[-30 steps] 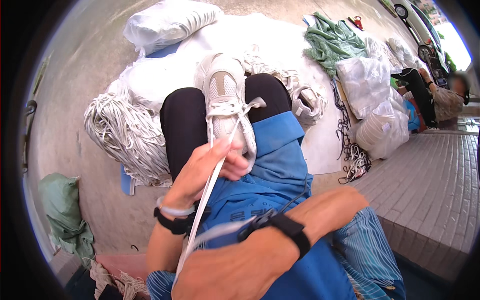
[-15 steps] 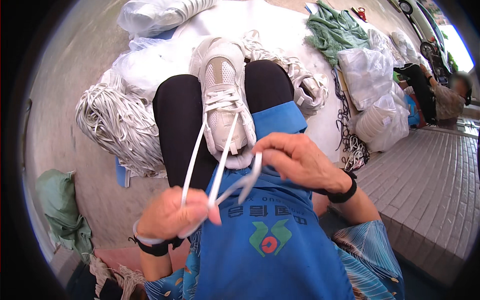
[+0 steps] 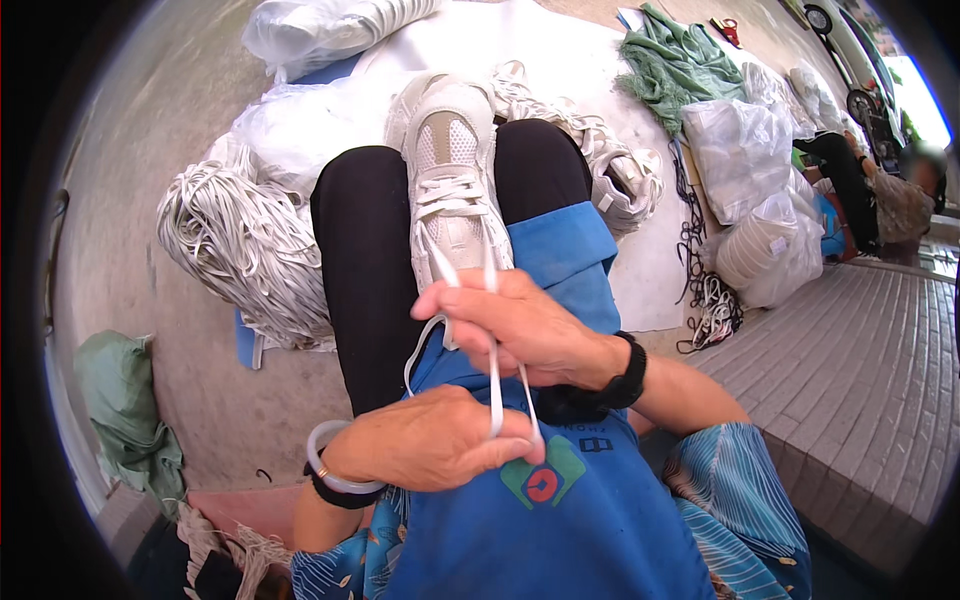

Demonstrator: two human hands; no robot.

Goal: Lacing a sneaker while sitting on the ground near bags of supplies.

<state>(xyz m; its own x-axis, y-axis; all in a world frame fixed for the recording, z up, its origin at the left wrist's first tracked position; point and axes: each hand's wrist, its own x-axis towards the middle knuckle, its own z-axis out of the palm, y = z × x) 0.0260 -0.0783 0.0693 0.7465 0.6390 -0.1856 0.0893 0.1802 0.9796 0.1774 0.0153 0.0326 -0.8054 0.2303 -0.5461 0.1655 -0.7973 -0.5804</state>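
White flat laces point(image 3: 495, 395) threaded across the beige mesh shoe point(image 3: 450, 165) show no finished knot, pinched by your left grip point(image 3: 430, 438), while your right grip point(image 3: 525, 325) overlaps them, its hold unclear.

Shoe point(image 3: 447, 150) between knees point(image 3: 355, 195); lace bundle point(image 3: 240, 245) left; other shoes point(image 3: 625, 190) right; plastic bags point(image 3: 735, 155) farther right.

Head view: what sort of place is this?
Probably a makeshift outdoor or open-sided work spot for shoes: there is a pale shoe at the centre, a big heap of laces to its left, and a vehicle in the background at upper right.
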